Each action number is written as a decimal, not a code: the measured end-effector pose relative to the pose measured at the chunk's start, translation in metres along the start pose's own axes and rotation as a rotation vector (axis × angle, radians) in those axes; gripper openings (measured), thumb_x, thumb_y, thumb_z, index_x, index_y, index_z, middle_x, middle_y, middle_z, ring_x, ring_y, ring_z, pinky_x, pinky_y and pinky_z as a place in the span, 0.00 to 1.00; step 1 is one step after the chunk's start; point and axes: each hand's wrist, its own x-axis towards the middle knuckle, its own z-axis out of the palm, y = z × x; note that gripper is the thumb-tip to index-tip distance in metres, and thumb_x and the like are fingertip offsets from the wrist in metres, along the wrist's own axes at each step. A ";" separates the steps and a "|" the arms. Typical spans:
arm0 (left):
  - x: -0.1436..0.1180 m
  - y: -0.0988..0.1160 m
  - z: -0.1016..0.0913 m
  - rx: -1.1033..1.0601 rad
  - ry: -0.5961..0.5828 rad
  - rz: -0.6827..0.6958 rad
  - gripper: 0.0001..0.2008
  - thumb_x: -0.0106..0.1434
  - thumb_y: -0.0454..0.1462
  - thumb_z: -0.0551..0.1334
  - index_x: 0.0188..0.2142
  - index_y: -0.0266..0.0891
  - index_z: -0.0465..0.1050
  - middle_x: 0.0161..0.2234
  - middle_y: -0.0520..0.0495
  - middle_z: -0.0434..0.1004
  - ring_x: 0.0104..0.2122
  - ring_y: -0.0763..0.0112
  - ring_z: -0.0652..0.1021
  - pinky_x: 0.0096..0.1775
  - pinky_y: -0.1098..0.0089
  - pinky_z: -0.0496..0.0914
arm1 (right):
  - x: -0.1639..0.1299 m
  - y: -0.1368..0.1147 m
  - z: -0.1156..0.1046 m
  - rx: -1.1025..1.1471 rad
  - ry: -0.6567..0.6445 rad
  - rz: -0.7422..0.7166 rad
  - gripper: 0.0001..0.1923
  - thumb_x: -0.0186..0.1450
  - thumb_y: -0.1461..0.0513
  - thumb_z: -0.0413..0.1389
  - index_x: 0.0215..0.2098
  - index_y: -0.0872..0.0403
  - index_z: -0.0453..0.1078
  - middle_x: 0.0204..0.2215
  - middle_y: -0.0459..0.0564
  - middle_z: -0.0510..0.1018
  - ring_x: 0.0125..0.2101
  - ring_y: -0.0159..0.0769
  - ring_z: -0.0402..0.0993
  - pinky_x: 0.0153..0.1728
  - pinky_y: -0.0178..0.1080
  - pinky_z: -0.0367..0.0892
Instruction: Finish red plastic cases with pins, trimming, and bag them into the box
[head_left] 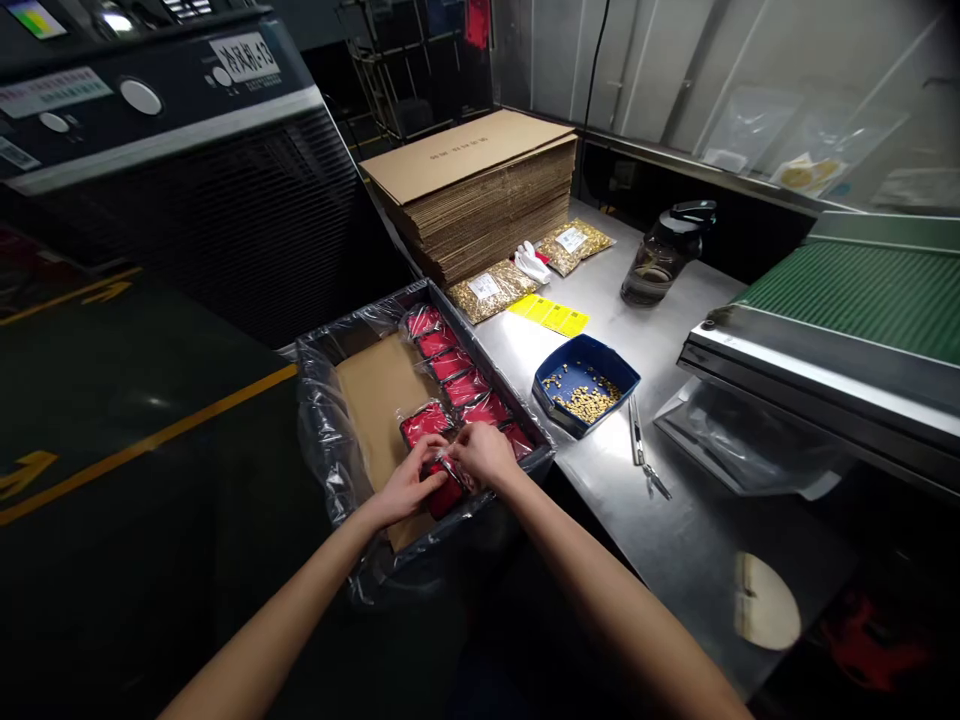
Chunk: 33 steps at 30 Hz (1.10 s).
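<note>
Inside a grey bin lined with clear plastic, both hands meet over a dark-edged red packet. My left hand has its fingers closed at the packet's left side and on the clear film at its top. With fingertips pinched together, my right hand holds clear plastic film at the packet's upper end; the fingers partly hide it. Just beyond lies another red packet in clear wrap. A row of similar red packets runs along the bin's right side, and brown cardboard covers the floor at left.
On the metal table sit a blue scoop tray with small brass-coloured parts, tweezers, yellow labels, bags of parts and a bottle. Stacked cardboard stands behind. A green conveyor is at right.
</note>
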 end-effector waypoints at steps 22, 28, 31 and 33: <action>0.060 -0.018 0.038 0.388 0.116 -0.165 0.16 0.65 0.45 0.68 0.46 0.39 0.69 0.39 0.47 0.76 0.38 0.62 0.78 0.44 0.58 0.74 | -0.124 0.067 -0.085 0.121 0.357 0.072 0.11 0.72 0.54 0.52 0.41 0.48 0.73 0.35 0.44 0.82 0.34 0.37 0.79 0.34 0.36 0.64; 0.045 0.001 0.041 0.475 0.197 -0.088 0.19 0.63 0.50 0.68 0.46 0.44 0.70 0.45 0.42 0.78 0.47 0.51 0.78 0.52 0.54 0.73 | -0.169 0.097 -0.050 0.472 0.320 0.001 0.13 0.71 0.51 0.52 0.39 0.49 0.73 0.32 0.44 0.80 0.34 0.38 0.76 0.37 0.37 0.67; 0.053 0.008 0.015 0.535 0.262 -0.057 0.19 0.68 0.49 0.64 0.53 0.43 0.71 0.57 0.37 0.73 0.61 0.45 0.70 0.65 0.49 0.61 | -0.191 0.114 -0.033 0.486 0.261 0.045 0.15 0.72 0.49 0.52 0.38 0.49 0.73 0.32 0.45 0.81 0.34 0.39 0.76 0.36 0.37 0.67; 0.065 0.003 -0.012 0.562 0.330 -0.102 0.18 0.73 0.46 0.57 0.56 0.40 0.70 0.59 0.35 0.71 0.63 0.46 0.67 0.66 0.44 0.56 | -0.206 0.126 -0.025 0.492 0.245 0.092 0.16 0.71 0.47 0.52 0.38 0.48 0.74 0.32 0.45 0.80 0.33 0.39 0.75 0.34 0.37 0.66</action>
